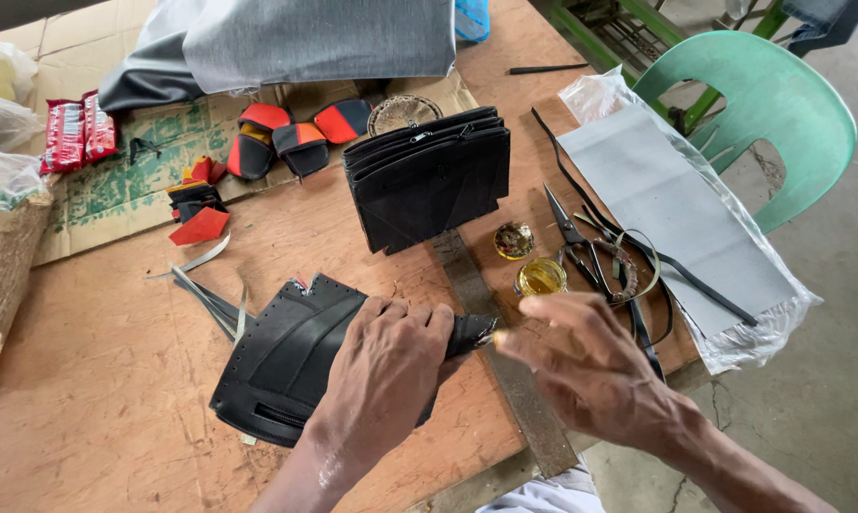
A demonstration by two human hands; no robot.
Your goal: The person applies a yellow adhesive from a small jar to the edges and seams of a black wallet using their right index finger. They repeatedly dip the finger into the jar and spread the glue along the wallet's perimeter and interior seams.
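My left hand point(383, 370) presses down flat on a black leather piece point(277, 356) with a zipper and stitch holes, lying on the wooden table point(96, 380). A narrow tab of that piece point(472, 332) sticks out to the right from under my fingers. My right hand point(581, 366) hovers just right of the tab, fingertips close to it, fingers loosely curled; what it pinches, if anything, is too small to tell. A long metal ruler point(505, 361) runs under both hands.
A stack of black zipped pouches point(429, 176) stands behind. Scissors point(576, 242), two small glue pots point(529, 261), black straps point(638, 247), grey sheet in plastic point(681, 214) lie right. Red-black pieces point(296, 133) on cardboard, a green plastic chair point(776, 104), grey cloth point(296, 38).
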